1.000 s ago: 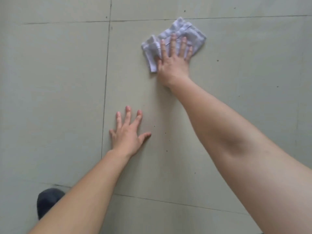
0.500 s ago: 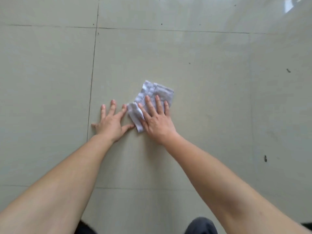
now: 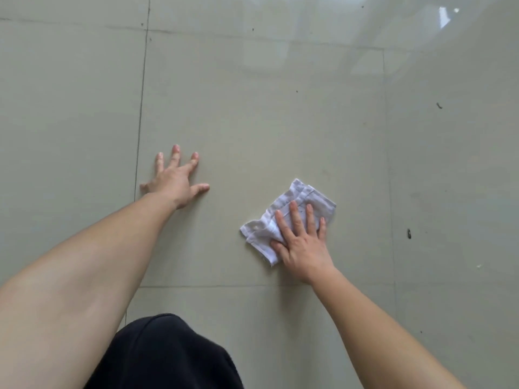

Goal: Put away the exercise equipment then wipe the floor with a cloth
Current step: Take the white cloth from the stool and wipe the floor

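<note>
The white cloth (image 3: 302, 196) lay folded and rumpled on the glossy floor (image 3: 252, 122), right of centre, pinned under the right hand (image 3: 302, 242), whose straight fingers pressed flat on it rather than gripping. The left hand (image 3: 174, 181) was spread flat on the bare tile well to the left, holding nothing. The cloth looked light, soft and limp, likely to bunch or slip on the smooth tile, so a flat palm over its middle seemed the surest hold.
</note>
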`<state>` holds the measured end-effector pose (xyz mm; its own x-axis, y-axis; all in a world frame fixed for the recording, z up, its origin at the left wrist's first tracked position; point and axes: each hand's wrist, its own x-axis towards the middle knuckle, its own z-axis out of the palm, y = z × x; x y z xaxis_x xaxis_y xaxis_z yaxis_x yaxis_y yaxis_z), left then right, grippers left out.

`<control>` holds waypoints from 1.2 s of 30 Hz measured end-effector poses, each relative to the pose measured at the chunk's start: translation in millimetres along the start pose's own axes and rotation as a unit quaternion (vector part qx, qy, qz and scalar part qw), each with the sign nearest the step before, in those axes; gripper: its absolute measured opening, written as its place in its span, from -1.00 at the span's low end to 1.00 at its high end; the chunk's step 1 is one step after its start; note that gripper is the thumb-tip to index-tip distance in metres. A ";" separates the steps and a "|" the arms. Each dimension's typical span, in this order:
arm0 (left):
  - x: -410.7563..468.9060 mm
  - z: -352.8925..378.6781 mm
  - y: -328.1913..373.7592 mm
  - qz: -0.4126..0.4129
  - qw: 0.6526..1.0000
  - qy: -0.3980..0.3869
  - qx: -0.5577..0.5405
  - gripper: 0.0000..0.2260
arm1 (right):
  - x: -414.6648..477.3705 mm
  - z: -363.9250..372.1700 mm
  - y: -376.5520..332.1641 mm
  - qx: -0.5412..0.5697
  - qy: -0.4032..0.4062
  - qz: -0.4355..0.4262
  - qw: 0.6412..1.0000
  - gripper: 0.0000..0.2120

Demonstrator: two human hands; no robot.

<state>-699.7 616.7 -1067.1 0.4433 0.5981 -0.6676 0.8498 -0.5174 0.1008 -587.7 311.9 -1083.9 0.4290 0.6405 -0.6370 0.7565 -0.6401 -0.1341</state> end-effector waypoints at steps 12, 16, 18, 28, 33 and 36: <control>6.2 13.2 4.5 -0.036 0.998 0.036 0.044 -0.29 | 16.7 23.8 -62.9 -0.041 0.028 -0.172 0.984 -0.39; -46.4 49.8 39.6 -0.126 0.986 0.111 0.012 -0.54 | 15.9 17.7 -28.0 -0.110 0.007 -0.287 0.951 -0.39; -85.7 80.6 58.5 -0.152 0.974 0.160 -0.041 -0.55 | 29.0 -6.2 14.4 -0.134 -0.002 -0.300 0.944 -0.39; -189.3 193.9 136.4 -0.131 0.974 0.172 -0.069 -0.55 | 124.8 -135.0 237.6 0.044 0.057 0.104 0.992 -0.41; -231.9 216.5 148.8 -0.238 0.955 0.122 -0.129 -0.53 | 147.9 -141.8 188.3 0.068 0.090 0.124 0.986 -0.39; -253.3 225.5 140.5 -0.268 0.952 0.065 -0.133 -0.52 | 149.7 -128.2 116.7 0.010 0.046 -0.038 0.998 -0.39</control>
<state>-756.9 254.5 -1050.1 -0.0564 0.8124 -0.5804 0.9984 0.0453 -0.0335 -371.9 387.5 -1097.6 0.4155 0.7230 -0.5519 0.7787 -0.5963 -0.1951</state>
